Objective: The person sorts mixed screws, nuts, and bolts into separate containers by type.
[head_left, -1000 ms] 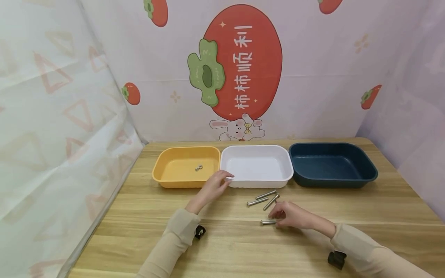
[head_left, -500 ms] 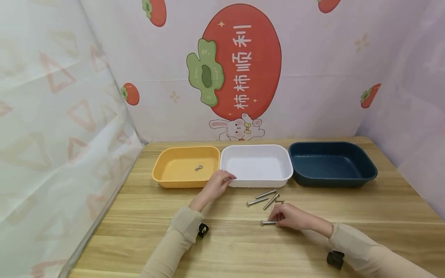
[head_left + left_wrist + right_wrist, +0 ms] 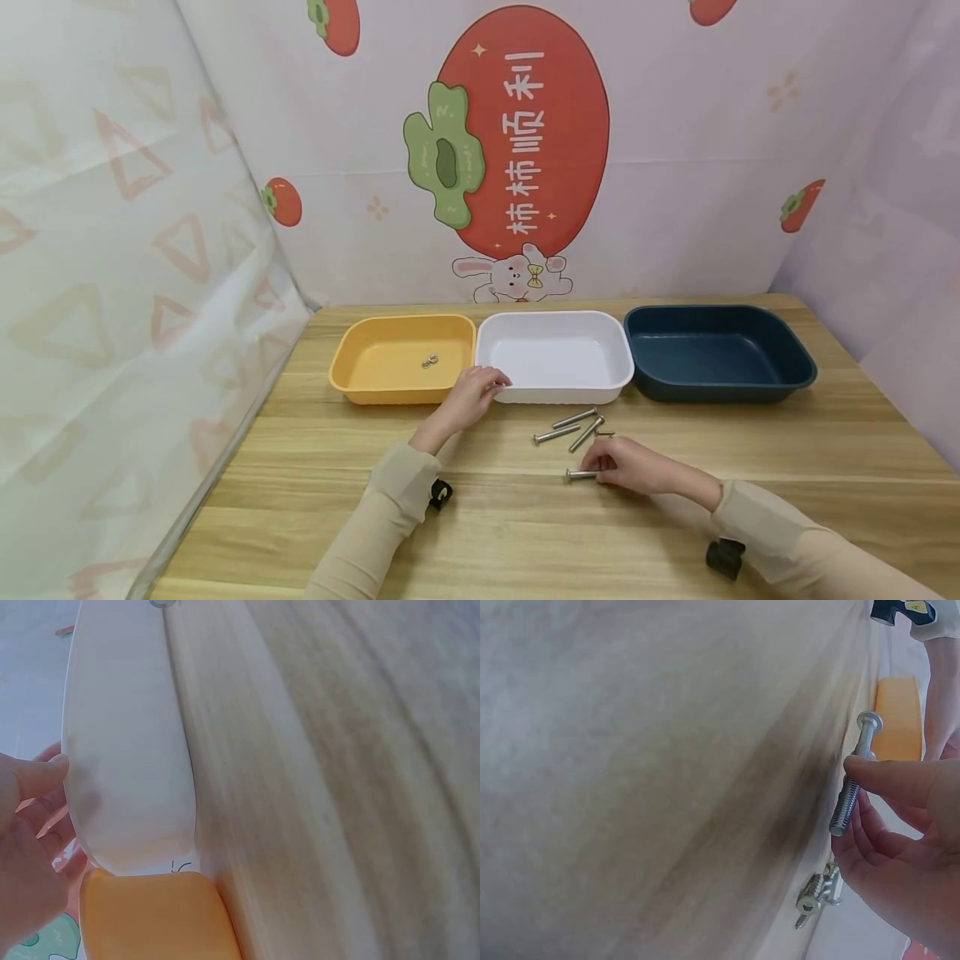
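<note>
Head view: my right hand (image 3: 630, 465) pinches silver steel bolt (image 3: 581, 474) for lifting; left hand (image 3: 471, 398) grips white plastic tray (image 3: 555, 357) rim, steadying it.

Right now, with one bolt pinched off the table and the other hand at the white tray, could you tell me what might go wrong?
The right hand holds the bolt only between fingertips, so it could slip and roll across the table.

Three loose bolts lie just beyond that hand; a careless lift might scatter them.

The left hand grips the white tray at its near left corner, so a tug might nudge the yellow tray beside it.
</note>
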Motion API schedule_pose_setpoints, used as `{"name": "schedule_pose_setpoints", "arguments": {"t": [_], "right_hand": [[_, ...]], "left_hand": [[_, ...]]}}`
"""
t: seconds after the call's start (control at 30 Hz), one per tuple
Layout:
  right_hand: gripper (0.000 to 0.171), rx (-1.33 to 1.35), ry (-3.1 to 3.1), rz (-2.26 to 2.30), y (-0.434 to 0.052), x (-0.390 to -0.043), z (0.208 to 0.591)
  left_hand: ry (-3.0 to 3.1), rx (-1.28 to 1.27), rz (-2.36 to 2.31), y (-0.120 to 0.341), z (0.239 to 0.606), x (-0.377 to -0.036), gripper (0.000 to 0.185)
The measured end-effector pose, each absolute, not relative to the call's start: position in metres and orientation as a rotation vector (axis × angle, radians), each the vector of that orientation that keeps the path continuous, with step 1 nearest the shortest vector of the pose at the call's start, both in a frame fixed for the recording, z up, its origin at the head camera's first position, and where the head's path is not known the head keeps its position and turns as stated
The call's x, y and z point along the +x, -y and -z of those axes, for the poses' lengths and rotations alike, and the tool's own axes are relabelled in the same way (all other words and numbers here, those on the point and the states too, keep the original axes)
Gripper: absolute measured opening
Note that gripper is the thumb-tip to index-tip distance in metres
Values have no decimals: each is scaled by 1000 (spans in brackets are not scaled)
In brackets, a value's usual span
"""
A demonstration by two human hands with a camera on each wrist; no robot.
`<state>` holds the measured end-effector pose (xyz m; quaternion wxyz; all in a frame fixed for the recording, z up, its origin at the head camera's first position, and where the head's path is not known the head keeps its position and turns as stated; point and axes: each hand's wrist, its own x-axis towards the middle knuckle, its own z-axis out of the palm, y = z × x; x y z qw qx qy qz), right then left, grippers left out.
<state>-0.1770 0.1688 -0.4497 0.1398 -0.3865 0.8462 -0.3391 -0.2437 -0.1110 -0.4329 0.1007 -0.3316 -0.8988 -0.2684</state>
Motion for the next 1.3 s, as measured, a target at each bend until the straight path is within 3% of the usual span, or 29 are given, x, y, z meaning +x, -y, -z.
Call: {"name": "schedule_pose_setpoints", "arguments": {"t": [0.63,1.3], "right_hand": [[22,-1142,-2532,1021,-174,-190,422],[17,-1133,-2639,1071,-177,-213,400]], "left_hand": [[2668,-948,781,109,435,-243,11],[2682,-950,781,108,432,-240,11]]}}
